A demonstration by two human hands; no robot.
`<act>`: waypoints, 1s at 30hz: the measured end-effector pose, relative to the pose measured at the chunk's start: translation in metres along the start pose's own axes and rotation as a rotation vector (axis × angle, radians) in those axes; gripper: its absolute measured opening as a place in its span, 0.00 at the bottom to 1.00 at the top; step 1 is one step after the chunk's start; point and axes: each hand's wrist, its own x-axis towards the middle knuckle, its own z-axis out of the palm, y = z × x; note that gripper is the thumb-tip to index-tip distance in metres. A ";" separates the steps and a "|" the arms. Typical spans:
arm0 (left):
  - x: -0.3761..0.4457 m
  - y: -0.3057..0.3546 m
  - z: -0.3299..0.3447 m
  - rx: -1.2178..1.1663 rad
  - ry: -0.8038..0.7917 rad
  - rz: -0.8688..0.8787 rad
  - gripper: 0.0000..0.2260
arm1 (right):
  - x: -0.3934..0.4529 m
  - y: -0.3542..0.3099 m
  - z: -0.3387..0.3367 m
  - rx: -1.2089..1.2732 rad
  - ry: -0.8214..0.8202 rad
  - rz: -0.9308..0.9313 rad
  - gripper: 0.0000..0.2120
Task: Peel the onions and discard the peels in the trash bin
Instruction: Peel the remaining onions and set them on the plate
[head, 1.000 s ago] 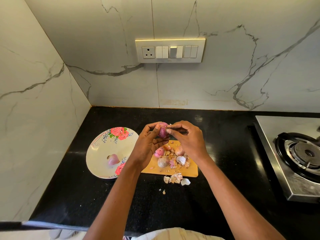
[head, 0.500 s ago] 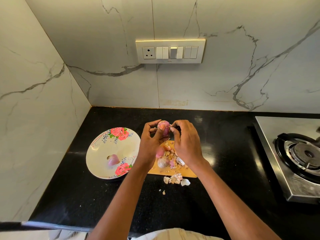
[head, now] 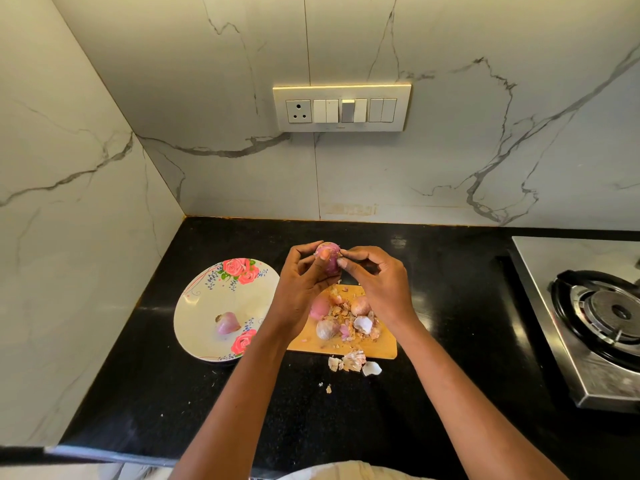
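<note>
Over the black worktop [head: 138,393], the left hand [head: 304,282] grips an onion [head: 328,258]; right hand [head: 377,282] fingers pinch its skin. Peeling underway; next, probably strip it off.

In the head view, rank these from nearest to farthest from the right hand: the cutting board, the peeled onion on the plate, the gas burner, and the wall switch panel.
Measured from the right hand:
1. cutting board, directly beneath it.
2. peeled onion on the flowered plate, off to the left.
3. switch panel, up on the back wall, and gas burner, far right: too close to call.
</note>
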 end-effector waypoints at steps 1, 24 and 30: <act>0.001 0.001 -0.001 0.001 -0.004 -0.003 0.21 | 0.001 -0.001 0.001 0.009 0.009 0.006 0.07; 0.000 -0.005 0.015 -0.018 0.078 0.068 0.23 | 0.002 -0.003 0.001 -0.257 0.010 -0.159 0.06; 0.000 -0.006 0.015 -0.069 0.079 0.036 0.21 | 0.000 -0.003 0.001 -0.259 0.012 -0.174 0.07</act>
